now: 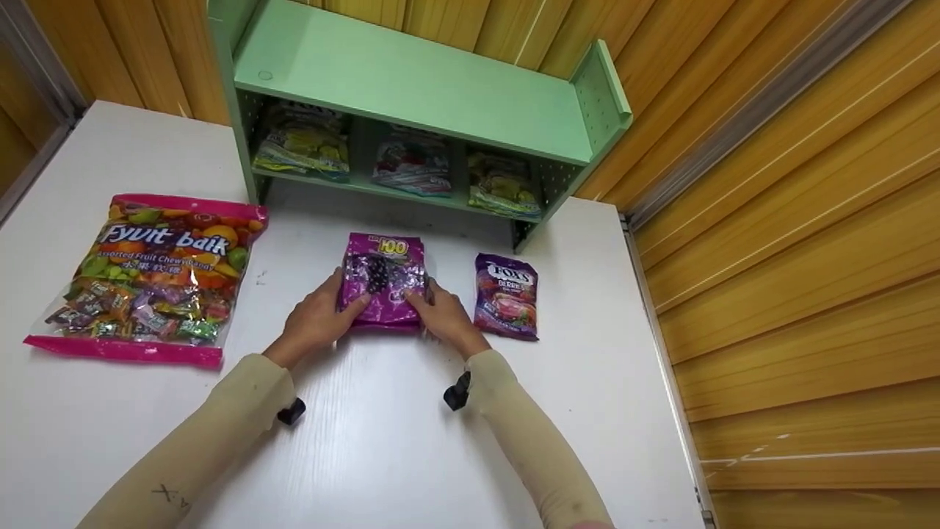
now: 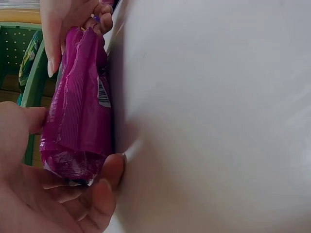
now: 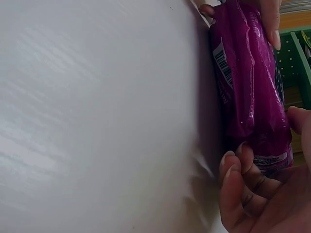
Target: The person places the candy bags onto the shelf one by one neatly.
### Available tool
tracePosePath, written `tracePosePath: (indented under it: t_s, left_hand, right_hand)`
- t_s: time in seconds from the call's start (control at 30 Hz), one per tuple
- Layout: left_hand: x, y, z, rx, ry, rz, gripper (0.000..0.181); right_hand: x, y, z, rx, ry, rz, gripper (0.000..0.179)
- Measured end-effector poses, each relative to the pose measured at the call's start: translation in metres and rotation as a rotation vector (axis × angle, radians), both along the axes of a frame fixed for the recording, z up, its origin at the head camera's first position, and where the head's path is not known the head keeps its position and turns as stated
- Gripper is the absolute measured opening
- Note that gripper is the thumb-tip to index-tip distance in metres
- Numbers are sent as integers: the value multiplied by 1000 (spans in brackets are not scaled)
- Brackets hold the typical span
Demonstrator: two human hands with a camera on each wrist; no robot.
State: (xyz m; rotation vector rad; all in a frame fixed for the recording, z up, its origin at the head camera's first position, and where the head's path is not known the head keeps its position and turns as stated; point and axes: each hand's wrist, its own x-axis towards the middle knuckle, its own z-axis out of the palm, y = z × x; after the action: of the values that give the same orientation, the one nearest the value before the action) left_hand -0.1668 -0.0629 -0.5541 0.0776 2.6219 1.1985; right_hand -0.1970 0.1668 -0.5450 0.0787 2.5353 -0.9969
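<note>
A flat white tabletop bears a pale-green shelf unit with perforated side panels. Forward of the shelf's left end lies a large clear plastic candy bag with pink edges. In front of the shelf's middle sits a glossy magenta plastic packet, pinched at its two sides by the left hand and right hand, thumbs on top, fingers curled round. Smaller, a purple plastic Fox's pouch lies before the shelf's right end.

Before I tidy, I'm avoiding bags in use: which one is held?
The purple bag marked 100: only it is gripped, between left hand and right hand.
</note>
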Motion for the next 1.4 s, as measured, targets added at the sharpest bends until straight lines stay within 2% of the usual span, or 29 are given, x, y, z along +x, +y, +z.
tracePosePath:
  t_s: [0.2, 0.47, 0.67, 0.93, 1.2, 1.4]
  left_hand:
    - [1, 4, -3, 46, -17, -19, 93]
    - [2, 7, -11, 166, -39, -24, 88]
    - [1, 9, -14, 299, -75, -13, 83]
    - [3, 12, -18, 393, -131, 7, 75]
    - [7, 13, -21, 434, -141, 44, 71]
    - [8, 12, -20, 451, -119, 41, 71]
  right_hand:
    - [2, -2, -4, -7, 1, 16, 96]
    - [7, -10, -8, -134, -44, -3, 88]
    - [7, -12, -11, -220, -42, -30, 72]
    - [9, -15, -17, -317, -33, -88, 44]
    - [13, -18, -21, -347, -19, -128, 45]
    - [15, -18, -22, -376, -8, -144, 45]
